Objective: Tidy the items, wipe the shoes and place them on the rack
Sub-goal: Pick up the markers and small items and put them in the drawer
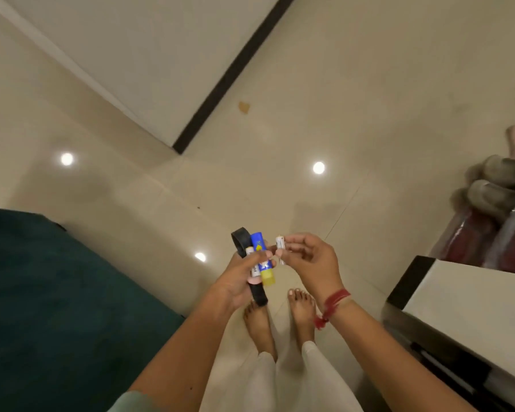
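Note:
My left hand (241,278) grips a bundle: a black band (240,241), a blue and yellow glue stick (262,263) and a small white tube (254,269) tucked under the fingers. Just right of it, my right hand (309,260) pinches a small white tube (279,244) between thumb and fingertips. Both hands hover above my bare feet (280,319) on the glossy tile floor. At the right edge lie furry grey slippers (488,188), partly cut off by the frame.
A dark green carpet (57,307) covers the lower left. A white and black cabinet (464,307) stands at lower right. A white wall with a dark skirting strip (235,72) runs across the top. Red plastic-wrapped items (473,242) sit beneath the slippers.

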`<state>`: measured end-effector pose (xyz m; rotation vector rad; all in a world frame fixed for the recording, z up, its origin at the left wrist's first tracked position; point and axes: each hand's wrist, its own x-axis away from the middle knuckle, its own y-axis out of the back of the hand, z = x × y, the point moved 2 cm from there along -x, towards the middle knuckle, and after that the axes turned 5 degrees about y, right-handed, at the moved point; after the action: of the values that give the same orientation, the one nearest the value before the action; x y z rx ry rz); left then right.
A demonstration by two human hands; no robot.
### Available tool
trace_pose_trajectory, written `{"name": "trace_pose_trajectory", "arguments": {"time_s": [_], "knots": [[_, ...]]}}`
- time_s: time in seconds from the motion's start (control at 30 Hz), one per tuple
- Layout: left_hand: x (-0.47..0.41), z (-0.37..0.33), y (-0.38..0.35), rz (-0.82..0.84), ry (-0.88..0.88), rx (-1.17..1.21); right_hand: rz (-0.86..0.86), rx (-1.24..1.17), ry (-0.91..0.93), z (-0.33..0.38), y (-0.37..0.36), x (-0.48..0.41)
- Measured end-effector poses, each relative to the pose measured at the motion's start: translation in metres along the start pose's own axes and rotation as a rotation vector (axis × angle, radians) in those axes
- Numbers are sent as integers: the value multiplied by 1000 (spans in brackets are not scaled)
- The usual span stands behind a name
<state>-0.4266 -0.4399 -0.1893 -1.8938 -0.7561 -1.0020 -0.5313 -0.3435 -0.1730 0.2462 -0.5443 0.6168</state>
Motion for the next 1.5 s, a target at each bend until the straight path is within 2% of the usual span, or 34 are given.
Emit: {"name": "trace_pose_trajectory", "arguments": {"time_s": [0.13,0.27,0.4,0.47,0.53,0.6,0.77,0.9,1.13,1.27,1.43,1.5], "knots": [[100,-48,-69,55,-30,-212,-113,47,105,110,18,80],[188,-72,-115,122,-19,-278,-188,73,212,189,32,158],[248,-62,-149,164,9,-315,-280,81,276,224,52,226],[258,-55,-154,158,28,-360,-245,91,224,221,63,246],[269,-46,-162,181,55,-490,-193,-68,112,208,87,275],[276,-37,-168,192,78,-603,-255,-217,-51,172,120,305],[283,-4,-178,219,188,-836,-834,-319,-412,39,181,401],[289,33,-170,230,269,-1014,-995,-584,-589,-37,158,488],[331,146,-149,295,358,-1319,-1181,-865,-508,-101,72,604],[367,213,-140,322,369,-1535,-1497,-1054,-473,-128,-6,674],[418,300,-142,498,496,-1791,-1900,-1357,-487,-148,-110,736],[426,327,-139,555,524,-1889,-2002,-1445,-559,-152,-146,750]]}}
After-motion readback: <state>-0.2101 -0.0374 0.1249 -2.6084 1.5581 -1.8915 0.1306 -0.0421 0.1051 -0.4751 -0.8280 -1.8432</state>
